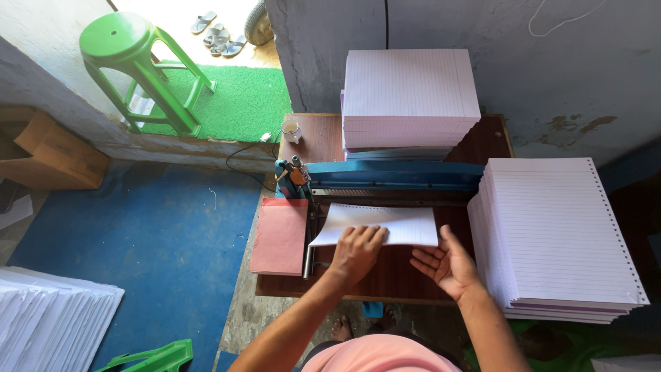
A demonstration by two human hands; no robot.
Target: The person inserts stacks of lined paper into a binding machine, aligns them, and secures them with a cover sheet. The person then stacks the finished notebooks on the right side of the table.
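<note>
White sheets ruled with fine lines (385,224) lie under a blue machine bar (392,176). A dark brown table (392,275), a reddish board (280,235) at left, a bright green stool (138,65) far left, a blue floor (158,241), a pink shirt (379,355) near.

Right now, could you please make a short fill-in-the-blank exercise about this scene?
1. The left hand lies flat on a ____ sheaf of lined paper.
2. The right hand is open, its palm turned ____.
3. The plastic stool by the doorway is ____.
4. The machine's long bar is ____.

Missing words: white; upward; green; blue
</note>
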